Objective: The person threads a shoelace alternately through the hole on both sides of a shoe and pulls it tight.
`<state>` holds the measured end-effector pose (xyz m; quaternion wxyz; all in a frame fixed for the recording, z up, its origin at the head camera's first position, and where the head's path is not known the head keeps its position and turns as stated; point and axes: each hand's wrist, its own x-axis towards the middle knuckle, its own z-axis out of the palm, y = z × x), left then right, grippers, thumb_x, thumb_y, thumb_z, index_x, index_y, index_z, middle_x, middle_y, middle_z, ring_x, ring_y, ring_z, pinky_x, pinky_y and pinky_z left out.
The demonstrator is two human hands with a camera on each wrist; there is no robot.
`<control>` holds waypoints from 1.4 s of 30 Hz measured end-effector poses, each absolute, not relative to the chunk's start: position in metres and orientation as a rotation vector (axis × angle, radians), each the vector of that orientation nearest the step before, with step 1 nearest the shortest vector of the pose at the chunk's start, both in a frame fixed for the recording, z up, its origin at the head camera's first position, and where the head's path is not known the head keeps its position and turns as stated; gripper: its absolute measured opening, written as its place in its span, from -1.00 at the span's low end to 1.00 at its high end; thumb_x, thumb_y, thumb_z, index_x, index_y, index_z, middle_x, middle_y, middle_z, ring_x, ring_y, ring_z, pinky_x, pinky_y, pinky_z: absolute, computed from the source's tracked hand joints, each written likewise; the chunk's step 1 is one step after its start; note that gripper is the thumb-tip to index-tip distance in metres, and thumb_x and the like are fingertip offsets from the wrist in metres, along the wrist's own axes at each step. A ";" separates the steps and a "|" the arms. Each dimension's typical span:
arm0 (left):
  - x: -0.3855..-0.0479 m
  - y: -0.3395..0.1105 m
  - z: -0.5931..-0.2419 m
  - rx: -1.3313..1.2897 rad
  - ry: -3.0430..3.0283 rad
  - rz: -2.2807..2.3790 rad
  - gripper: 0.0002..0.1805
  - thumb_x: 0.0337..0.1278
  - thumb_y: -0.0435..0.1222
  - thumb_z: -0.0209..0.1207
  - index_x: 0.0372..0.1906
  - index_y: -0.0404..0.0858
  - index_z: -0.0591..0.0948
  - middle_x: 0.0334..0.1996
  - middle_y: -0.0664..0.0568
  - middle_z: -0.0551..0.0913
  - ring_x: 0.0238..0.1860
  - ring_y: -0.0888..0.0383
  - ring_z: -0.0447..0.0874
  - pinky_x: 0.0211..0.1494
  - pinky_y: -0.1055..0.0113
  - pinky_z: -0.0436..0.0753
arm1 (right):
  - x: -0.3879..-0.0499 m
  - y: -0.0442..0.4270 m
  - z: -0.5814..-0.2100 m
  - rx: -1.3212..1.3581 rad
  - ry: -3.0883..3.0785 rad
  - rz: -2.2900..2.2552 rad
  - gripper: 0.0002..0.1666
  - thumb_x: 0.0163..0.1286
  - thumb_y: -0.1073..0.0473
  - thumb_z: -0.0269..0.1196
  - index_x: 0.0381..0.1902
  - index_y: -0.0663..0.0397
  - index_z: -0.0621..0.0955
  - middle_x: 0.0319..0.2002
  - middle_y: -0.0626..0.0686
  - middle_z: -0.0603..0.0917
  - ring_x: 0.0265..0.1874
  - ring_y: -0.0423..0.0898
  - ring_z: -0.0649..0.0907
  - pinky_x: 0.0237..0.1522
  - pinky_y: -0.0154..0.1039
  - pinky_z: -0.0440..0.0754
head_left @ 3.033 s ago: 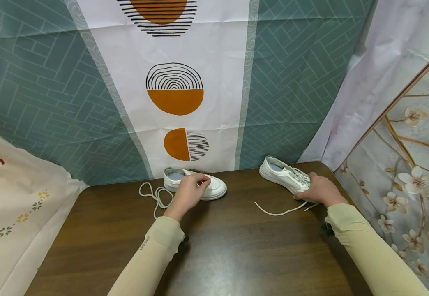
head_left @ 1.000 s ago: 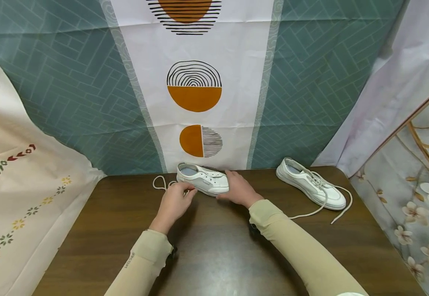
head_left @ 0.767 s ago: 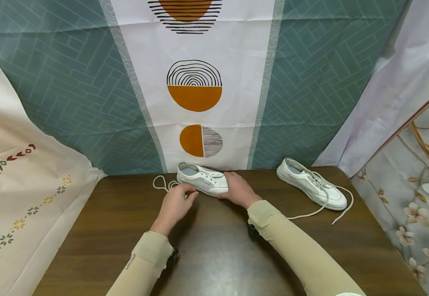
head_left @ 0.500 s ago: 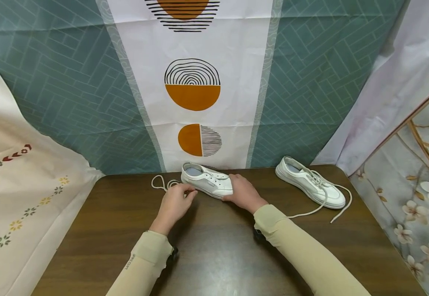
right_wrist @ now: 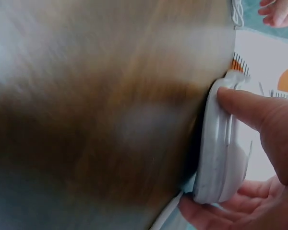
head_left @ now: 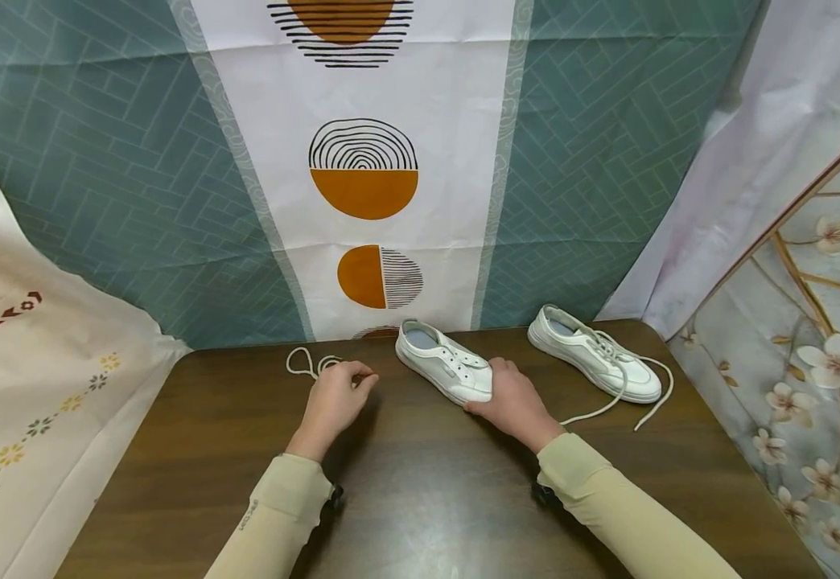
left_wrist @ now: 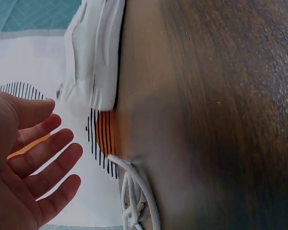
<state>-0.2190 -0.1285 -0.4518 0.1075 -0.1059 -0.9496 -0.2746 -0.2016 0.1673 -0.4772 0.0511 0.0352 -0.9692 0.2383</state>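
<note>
My right hand (head_left: pixel 517 404) grips the toe of a white sneaker (head_left: pixel 438 363) near the back middle of the table. In the right wrist view its thumb lies along the sole's side and the other fingers wrap round the toe. No lace shows in this sneaker's eyelets. Loosely bent, my left hand (head_left: pixel 336 402) holds nothing, as its spread fingers (left_wrist: pixel 57 158) show in the left wrist view. Beside and behind it lies a loose white shoelace (head_left: pixel 300 362), partly hidden by the hand in the head view.
A second white sneaker (head_left: pixel 594 358) stands at the table's back right, its lace ends (head_left: pixel 655 410) trailing loose. Patterned cloth (head_left: pixel 384 193) hangs behind the brown table (head_left: pixel 420 498). Floral cloth (head_left: pixel 811 402) borders the right side, cream cloth (head_left: pixel 51 418) the left.
My right hand let go of the right sneaker and took the toe of the other one. It has drawn that sneaker rightward and turned it, away from my left hand, which stays near the loose lace.
</note>
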 end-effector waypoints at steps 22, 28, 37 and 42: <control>-0.239 -0.166 -0.454 0.111 -2.968 -0.748 -0.66 0.13 -0.09 0.15 -0.09 -0.23 0.62 -0.21 -0.10 0.69 -0.30 -0.06 0.65 -0.42 0.13 0.52 | -0.195 0.187 -0.485 0.088 -2.974 0.793 0.07 -0.22 -0.31 0.48 0.16 0.11 0.33 -0.06 0.09 0.47 -0.10 0.02 0.53 -0.03 -0.07 0.52; -0.244 -0.159 -0.463 0.102 -3.071 -0.624 -0.60 0.09 0.04 0.19 -0.18 -0.22 0.61 -0.24 -0.11 0.68 -0.29 -0.08 0.63 -0.39 0.06 0.53 | -0.193 0.189 -0.486 0.097 -2.982 0.741 0.11 -0.23 -0.36 0.45 0.18 0.10 0.33 -0.04 0.09 0.48 -0.08 0.03 0.55 -0.05 -0.05 0.54; -0.246 -0.135 -0.473 -0.136 -3.098 -0.300 -0.79 0.05 -0.20 0.26 -0.54 -0.24 0.59 -0.49 -0.15 0.65 -0.46 -0.11 0.65 -0.54 0.03 0.56 | -0.187 0.190 -0.478 0.092 -2.960 0.685 0.15 -0.12 -0.49 0.30 0.28 0.06 0.26 0.11 0.16 0.42 0.07 0.12 0.50 0.00 0.06 0.52; -0.244 -0.130 -0.470 -0.198 -3.023 -0.252 -0.77 0.13 -0.19 0.19 -0.51 -0.24 0.64 -0.47 -0.17 0.65 -0.42 -0.14 0.66 -0.50 -0.01 0.58 | -0.183 0.190 -0.463 0.139 -2.889 0.738 -0.05 0.06 -0.38 0.27 0.24 0.08 0.34 0.13 0.15 0.42 0.12 0.10 0.48 0.10 0.05 0.47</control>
